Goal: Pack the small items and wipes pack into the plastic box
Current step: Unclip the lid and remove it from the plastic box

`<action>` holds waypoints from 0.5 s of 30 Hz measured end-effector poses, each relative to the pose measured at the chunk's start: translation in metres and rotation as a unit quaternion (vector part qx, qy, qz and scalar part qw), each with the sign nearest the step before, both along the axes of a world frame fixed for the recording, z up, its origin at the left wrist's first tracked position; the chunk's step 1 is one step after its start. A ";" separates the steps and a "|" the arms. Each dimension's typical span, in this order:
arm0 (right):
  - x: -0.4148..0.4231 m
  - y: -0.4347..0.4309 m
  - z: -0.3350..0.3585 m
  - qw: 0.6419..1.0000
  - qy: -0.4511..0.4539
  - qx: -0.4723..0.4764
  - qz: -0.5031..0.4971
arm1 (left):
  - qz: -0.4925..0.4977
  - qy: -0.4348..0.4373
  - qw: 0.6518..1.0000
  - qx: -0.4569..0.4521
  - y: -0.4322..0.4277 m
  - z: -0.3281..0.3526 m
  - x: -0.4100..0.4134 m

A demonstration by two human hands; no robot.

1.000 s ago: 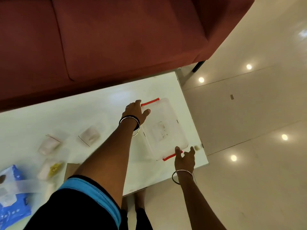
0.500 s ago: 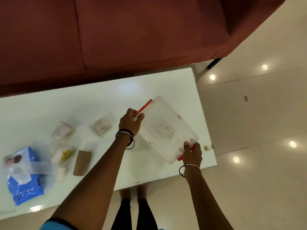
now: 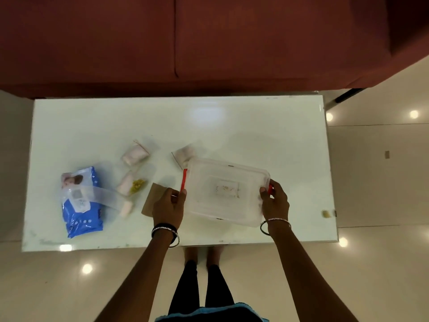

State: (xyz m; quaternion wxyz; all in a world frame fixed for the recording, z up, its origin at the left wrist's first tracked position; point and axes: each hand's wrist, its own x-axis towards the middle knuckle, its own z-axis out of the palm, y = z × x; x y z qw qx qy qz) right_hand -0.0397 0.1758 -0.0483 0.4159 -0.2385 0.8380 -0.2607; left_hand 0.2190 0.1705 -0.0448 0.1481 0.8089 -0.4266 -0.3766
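Observation:
A clear plastic box (image 3: 226, 190) with its lid on and red latches at both ends is held over the white table (image 3: 162, 122). My left hand (image 3: 168, 206) grips its left end at the red latch, and my right hand (image 3: 275, 201) grips its right end. A blue wipes pack (image 3: 80, 203) lies at the table's left. Small clear bags lie between pack and box: one pale bag (image 3: 135, 155), one bag with yellow bits (image 3: 133, 185), another bag (image 3: 184, 153) partly behind the box. A brown card piece (image 3: 152, 202) lies beside my left hand.
A dark red sofa (image 3: 209, 43) runs along the table's far side. A small yellowish scrap (image 3: 326, 213) sits at the table's right edge. Glossy floor tiles surround the table, and my legs and feet (image 3: 202, 256) stand at its near edge.
Both hands took hold of the box at the table's right end, lifted it and carried it leftward, turning it square to the table. The camera view swung left.

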 end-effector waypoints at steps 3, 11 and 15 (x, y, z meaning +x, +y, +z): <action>0.012 -0.006 -0.006 0.999 0.005 -0.009 0.037 | 0.009 -0.026 1.000 -0.012 0.004 0.000 0.015; 0.022 -0.026 -0.009 0.988 0.096 -0.005 0.119 | -0.019 -0.031 0.999 -0.017 0.004 -0.007 0.035; 0.048 -0.020 0.002 0.949 0.244 -0.049 0.196 | 0.025 0.036 0.998 -0.047 -0.008 -0.007 0.035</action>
